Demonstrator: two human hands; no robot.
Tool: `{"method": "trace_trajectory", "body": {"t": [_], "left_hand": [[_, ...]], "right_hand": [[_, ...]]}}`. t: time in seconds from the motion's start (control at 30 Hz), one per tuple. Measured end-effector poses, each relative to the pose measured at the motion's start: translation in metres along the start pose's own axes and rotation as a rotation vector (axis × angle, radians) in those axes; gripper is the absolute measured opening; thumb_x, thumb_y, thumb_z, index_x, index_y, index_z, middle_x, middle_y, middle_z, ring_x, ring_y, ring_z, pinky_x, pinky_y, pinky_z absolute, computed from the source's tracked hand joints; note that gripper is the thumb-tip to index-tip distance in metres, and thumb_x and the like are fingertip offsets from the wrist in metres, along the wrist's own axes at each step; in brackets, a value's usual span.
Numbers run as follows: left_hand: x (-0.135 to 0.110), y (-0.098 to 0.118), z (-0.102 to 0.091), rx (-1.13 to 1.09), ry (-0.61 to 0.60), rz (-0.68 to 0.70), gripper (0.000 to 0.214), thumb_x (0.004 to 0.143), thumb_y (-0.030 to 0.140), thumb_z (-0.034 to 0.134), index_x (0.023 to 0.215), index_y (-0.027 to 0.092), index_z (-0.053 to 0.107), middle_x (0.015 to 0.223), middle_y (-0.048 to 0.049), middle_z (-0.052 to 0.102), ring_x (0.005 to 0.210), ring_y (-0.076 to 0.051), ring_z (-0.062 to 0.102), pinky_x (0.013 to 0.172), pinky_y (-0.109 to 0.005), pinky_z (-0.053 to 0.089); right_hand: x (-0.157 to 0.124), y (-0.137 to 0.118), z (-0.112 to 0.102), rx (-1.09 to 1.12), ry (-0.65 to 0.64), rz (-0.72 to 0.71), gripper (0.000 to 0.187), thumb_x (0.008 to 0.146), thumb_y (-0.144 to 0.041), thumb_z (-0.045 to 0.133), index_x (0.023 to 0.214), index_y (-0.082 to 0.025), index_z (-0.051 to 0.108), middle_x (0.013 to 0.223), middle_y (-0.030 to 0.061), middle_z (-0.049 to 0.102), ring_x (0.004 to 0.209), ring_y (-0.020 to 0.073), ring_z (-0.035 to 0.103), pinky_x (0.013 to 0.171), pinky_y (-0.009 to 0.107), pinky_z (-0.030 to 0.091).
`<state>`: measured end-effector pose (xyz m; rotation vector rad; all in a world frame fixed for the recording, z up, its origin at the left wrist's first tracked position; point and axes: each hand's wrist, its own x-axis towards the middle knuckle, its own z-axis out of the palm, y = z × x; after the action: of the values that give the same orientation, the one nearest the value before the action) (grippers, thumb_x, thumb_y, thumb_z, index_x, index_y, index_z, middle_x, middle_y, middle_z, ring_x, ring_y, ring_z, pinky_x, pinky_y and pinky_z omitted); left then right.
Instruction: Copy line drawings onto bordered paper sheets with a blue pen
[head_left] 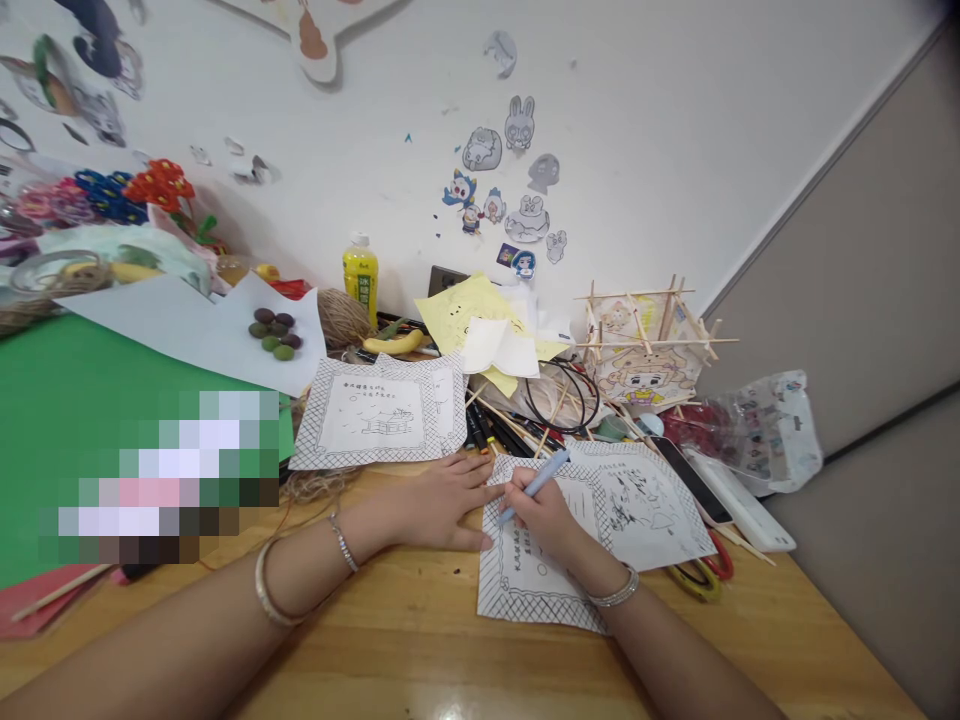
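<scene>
My right hand (541,515) is closed around a light blue pen (551,470), its lower end over a white sheet (536,598). That sheet has a hatched border, handwritten characters and ruled lines. My left hand (448,500) lies flat with fingers spread, its fingertips at the sheet's left edge. Behind my left hand is another bordered drawing (386,410) showing a building and two lines of writing. A third drawn sheet (649,505) lies to the right, next to the one under my right hand.
A stick frame with a cartoon picture (643,350) stands at the back right, near a phone (691,480). Yellow-handled scissors (696,580) stick out under a sheet. A yellow bottle (361,278), twine (343,315) and green paper (67,430) are leftward.
</scene>
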<state>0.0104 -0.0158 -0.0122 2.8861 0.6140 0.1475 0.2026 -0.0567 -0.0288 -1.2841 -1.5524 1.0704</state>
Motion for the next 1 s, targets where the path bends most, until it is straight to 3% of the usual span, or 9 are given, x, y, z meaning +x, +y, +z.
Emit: {"method": "trace_trajectory", "body": {"t": [0.47, 0.63, 0.8, 1.0], "left_hand": [[0.0, 0.0, 0.0, 0.012, 0.015, 0.013, 0.073, 0.087, 0.063, 0.046, 0.144, 0.019, 0.036, 0.151, -0.0142, 0.032, 0.142, -0.032, 0.02, 0.114, -0.046, 0.014], [-0.002, 0.002, -0.005, 0.001, -0.04, -0.003, 0.076, 0.088, 0.066, 0.041, 0.147, 0.019, 0.031, 0.153, -0.016, 0.025, 0.143, -0.032, 0.013, 0.115, -0.045, 0.011], [-0.005, 0.011, -0.012, -0.022, -0.098, -0.05, 0.081, 0.086, 0.067, 0.043, 0.149, 0.021, 0.022, 0.155, -0.0189, 0.009, 0.143, -0.035, 0.005, 0.114, -0.049, 0.013], [-0.006, 0.011, -0.006, -0.003, -0.097, -0.071, 0.084, 0.086, 0.066, 0.044, 0.15, 0.017, 0.021, 0.154, -0.0209, 0.009, 0.143, -0.035, 0.005, 0.114, -0.049, 0.012]], "right_hand": [[-0.001, -0.007, 0.001, 0.018, 0.013, 0.005, 0.021, 0.072, -0.029, 0.049, 0.055, -0.022, 0.039, 0.051, -0.0043, 0.048, 0.043, 0.0093, 0.04, 0.042, 0.022, 0.031], [-0.001, -0.009, 0.001, 0.041, 0.037, 0.034, 0.024, 0.071, -0.031, 0.051, 0.054, -0.023, 0.037, 0.048, -0.0039, 0.05, 0.039, 0.0088, 0.038, 0.039, 0.022, 0.028], [-0.001, -0.01, -0.001, 0.052, 0.099, 0.001, 0.029, 0.074, -0.032, 0.055, 0.055, -0.023, 0.035, 0.044, -0.0069, 0.042, 0.041, 0.0096, 0.039, 0.041, 0.021, 0.031], [-0.004, -0.006, -0.001, -0.025, 0.036, -0.033, 0.027, 0.08, -0.033, 0.053, 0.058, -0.022, 0.043, 0.046, -0.0058, 0.046, 0.043, 0.0098, 0.041, 0.044, 0.022, 0.032]]}}
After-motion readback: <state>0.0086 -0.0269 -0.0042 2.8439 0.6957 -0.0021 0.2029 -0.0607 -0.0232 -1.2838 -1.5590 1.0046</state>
